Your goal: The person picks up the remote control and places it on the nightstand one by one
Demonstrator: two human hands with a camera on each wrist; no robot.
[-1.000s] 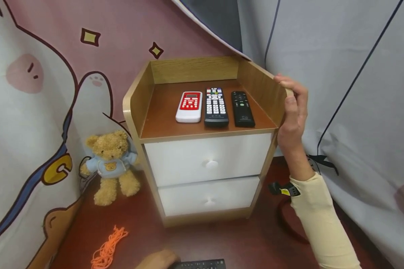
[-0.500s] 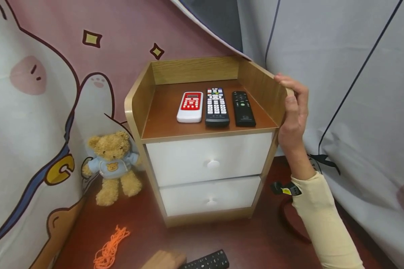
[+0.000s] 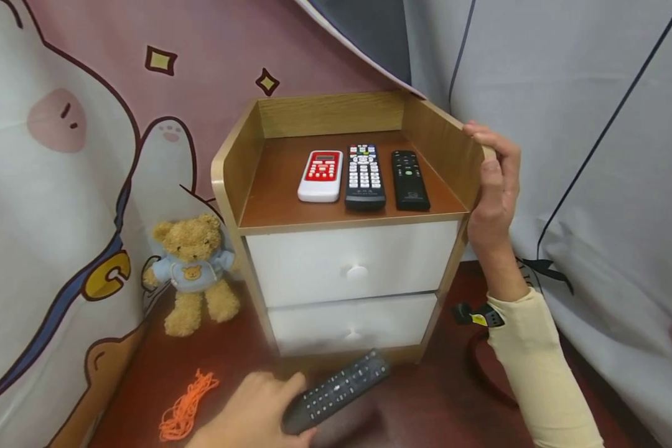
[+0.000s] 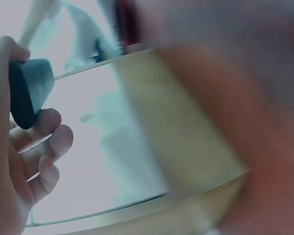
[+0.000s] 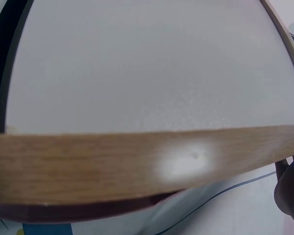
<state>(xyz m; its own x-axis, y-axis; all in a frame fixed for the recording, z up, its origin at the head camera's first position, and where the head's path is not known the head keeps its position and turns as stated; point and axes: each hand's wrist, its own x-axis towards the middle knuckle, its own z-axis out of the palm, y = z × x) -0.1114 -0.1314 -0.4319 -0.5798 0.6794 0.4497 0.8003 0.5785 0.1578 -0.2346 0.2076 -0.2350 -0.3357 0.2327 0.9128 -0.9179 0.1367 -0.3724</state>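
My left hand (image 3: 257, 407) pinches a black remote control (image 3: 338, 392) by its near end, in front of the cabinet's lower drawer and above the dark red table. The left wrist view shows the remote's end (image 4: 32, 90) between thumb and fingers. My right hand (image 3: 495, 186) grips the top edge of the cabinet's right side panel (image 3: 442, 143). On the cabinet's brown top (image 3: 280, 214) lie three remotes side by side: a white one with a red face (image 3: 320, 177), a black one with white buttons (image 3: 365, 177) and a slim black one (image 3: 410, 180).
Two white drawers (image 3: 313, 261) with round knobs are closed. A teddy bear (image 3: 193, 274) in a light blue top sits left of the cabinet. An orange cord bundle (image 3: 187, 407) lies at the table's front left. Printed cloth (image 3: 213, 43) hangs behind.
The left hand has lifted the black remote from the table, raising it and tilting its far end up to the right. The right hand keeps its grip. The head view has shifted slightly.
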